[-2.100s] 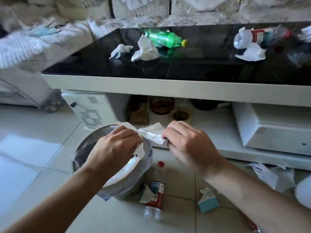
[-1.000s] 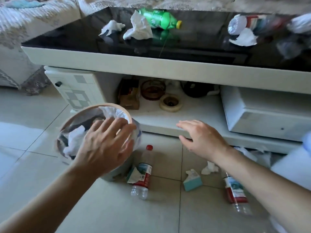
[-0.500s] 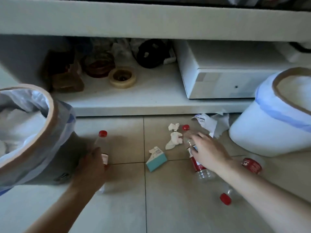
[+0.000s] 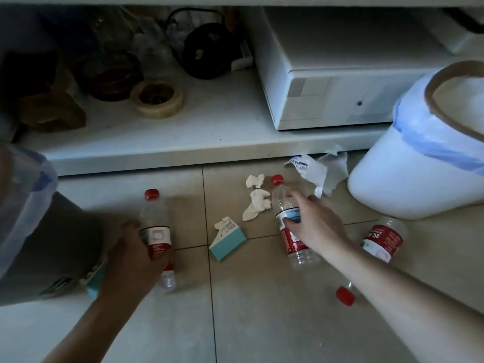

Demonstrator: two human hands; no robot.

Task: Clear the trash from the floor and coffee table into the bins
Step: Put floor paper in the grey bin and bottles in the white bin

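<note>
Three clear plastic bottles with red caps and red labels lie on the tiled floor. My left hand [image 4: 131, 252] grips the left bottle [image 4: 154, 218] around its label, next to the grey bin [image 4: 52, 244]. My right hand [image 4: 317, 226] closes over the middle bottle [image 4: 284, 203], thumb on its label. The third bottle [image 4: 383, 238] lies partly under my right forearm, near the white bin [image 4: 408, 179]. Between my hands lie a teal carton [image 4: 227, 241] and crumpled tissues [image 4: 258, 204]. Torn paper [image 4: 314, 171] lies by the white bin.
The coffee table's low shelf [image 4: 209, 132] runs across the top, holding a tape roll [image 4: 157, 96], dark items and a white box [image 4: 340, 82]. A second teal carton [image 4: 94, 282] leans against the grey bin. Both bins have blue-edged liners.
The view dropped from the tabletop to the floor. My hands left the grey bin after dropping tissue in, went down to the floor, and each closed on a bottle.
</note>
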